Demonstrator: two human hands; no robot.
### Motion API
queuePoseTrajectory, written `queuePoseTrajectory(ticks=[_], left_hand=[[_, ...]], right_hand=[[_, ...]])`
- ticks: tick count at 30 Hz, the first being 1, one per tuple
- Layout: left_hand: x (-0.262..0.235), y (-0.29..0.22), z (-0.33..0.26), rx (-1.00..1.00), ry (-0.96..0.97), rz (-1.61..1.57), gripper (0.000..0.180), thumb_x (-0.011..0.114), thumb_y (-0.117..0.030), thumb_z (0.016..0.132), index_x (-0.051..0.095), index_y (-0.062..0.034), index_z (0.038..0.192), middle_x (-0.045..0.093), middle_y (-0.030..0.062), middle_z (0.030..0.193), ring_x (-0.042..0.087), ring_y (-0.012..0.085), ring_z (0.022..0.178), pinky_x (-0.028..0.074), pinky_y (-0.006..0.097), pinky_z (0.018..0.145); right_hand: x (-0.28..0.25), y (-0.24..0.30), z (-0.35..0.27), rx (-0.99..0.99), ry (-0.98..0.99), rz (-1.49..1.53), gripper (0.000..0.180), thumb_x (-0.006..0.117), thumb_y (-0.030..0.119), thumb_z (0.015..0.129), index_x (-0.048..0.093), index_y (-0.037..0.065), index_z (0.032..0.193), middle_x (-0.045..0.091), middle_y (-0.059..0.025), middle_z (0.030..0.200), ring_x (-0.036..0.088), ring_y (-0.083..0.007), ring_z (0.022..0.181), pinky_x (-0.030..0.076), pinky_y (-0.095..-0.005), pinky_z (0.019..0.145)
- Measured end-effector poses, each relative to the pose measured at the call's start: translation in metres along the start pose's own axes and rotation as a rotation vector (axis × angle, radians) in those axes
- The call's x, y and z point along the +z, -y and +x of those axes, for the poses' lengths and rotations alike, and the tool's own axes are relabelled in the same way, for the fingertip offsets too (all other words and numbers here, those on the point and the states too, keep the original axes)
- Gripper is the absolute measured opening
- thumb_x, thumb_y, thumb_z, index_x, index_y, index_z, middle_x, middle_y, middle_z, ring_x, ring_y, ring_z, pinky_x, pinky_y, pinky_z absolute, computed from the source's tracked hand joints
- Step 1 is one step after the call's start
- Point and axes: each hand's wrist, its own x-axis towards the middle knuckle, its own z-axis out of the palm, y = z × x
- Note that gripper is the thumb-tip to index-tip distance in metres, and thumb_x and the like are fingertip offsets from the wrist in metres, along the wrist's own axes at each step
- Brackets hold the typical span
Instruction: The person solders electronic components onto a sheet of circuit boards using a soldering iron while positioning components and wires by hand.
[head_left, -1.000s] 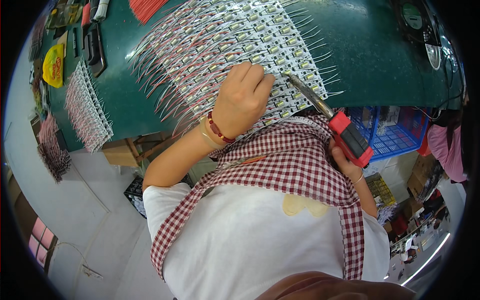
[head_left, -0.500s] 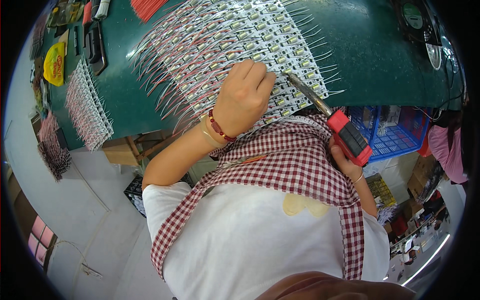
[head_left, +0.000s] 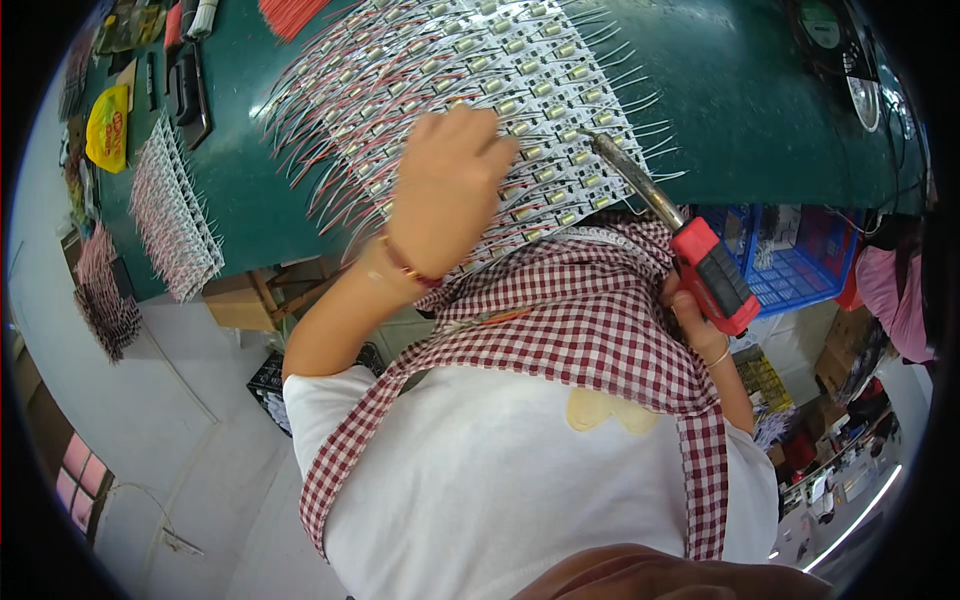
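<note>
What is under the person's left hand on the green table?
The left hand rests on rows of small white circuit strips with red and white wires, spread over the green table. The strips directly beneath the palm are covered, so they cannot be seen.

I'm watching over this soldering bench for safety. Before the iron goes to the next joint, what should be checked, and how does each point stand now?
1. Soldering iron gripped by its red handle, not the metal: ok; the right hand is mostly hidden behind the checked scarf.
2. Iron tip over the boards: ok.
3. Left hand apart from the tip: ok, it rests on the boards to the tip's left.
4. Scarf away from the hot shaft: not ok, its edge lies close under it.
5. Tip touching a joint: cannot tell.
6. Solder in the left fingers: cannot tell.
</note>
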Motion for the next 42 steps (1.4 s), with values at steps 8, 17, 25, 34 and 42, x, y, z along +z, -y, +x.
queuePoseTrajectory(ticks=[8, 17, 25, 34, 42], left_hand=[[-0.008, -0.019, -0.008, -0.077, -0.154, -0.173, 0.024, 0.069, 0.005, 0.067, 0.068, -0.0057, 0.088, 0.048, 0.0056, 0.071, 0.050, 0.0216, 0.064, 0.041, 0.033, 0.055], [0.035, -0.016, -0.013, -0.008, -0.126, -0.273, 0.021, 0.067, 0.005, 0.069, 0.065, -0.0053, 0.087, 0.045, 0.0060, 0.069, 0.047, 0.0226, 0.063, 0.039, 0.034, 0.056], [0.035, -0.015, -0.011, 0.036, -0.121, -0.255, 0.021, 0.066, 0.006, 0.069, 0.064, -0.0037, 0.088, 0.044, 0.0068, 0.070, 0.046, 0.0236, 0.064, 0.038, 0.035, 0.056], [0.034, -0.020, -0.010, 0.032, -0.100, -0.229, 0.022, 0.065, 0.006, 0.069, 0.062, -0.0013, 0.089, 0.041, 0.0079, 0.072, 0.045, 0.0242, 0.066, 0.038, 0.035, 0.058], [0.034, -0.019, -0.010, 0.017, -0.094, -0.232, 0.022, 0.064, 0.006, 0.068, 0.062, -0.0012, 0.089, 0.042, 0.0083, 0.072, 0.046, 0.0246, 0.067, 0.039, 0.036, 0.059]], right_hand=[[-0.009, 0.008, 0.001, 0.132, 0.029, 0.181, 0.020, 0.068, 0.022, 0.076, 0.065, 0.003, 0.081, 0.063, -0.0075, 0.070, 0.060, -0.0235, 0.059, 0.046, -0.0318, 0.054], [-0.003, 0.011, 0.004, -0.080, 0.032, 0.026, 0.016, 0.066, 0.017, 0.072, 0.065, 0.003, 0.080, 0.061, -0.0086, 0.070, 0.059, -0.0249, 0.058, 0.045, -0.0322, 0.052], [-0.003, 0.013, 0.013, -0.121, 0.038, 0.004, 0.018, 0.068, 0.018, 0.071, 0.065, 0.004, 0.082, 0.061, -0.0085, 0.070, 0.059, -0.0244, 0.057, 0.045, -0.0314, 0.051], [-0.006, 0.020, 0.016, -0.247, 0.040, -0.094, 0.019, 0.068, 0.021, 0.072, 0.065, 0.003, 0.080, 0.061, -0.0079, 0.069, 0.060, -0.0235, 0.057, 0.047, -0.0312, 0.051], [-0.002, 0.017, 0.016, -0.212, 0.042, -0.089, 0.021, 0.068, 0.017, 0.065, 0.065, 0.003, 0.081, 0.062, -0.0081, 0.070, 0.061, -0.0237, 0.057, 0.047, -0.0318, 0.052]])
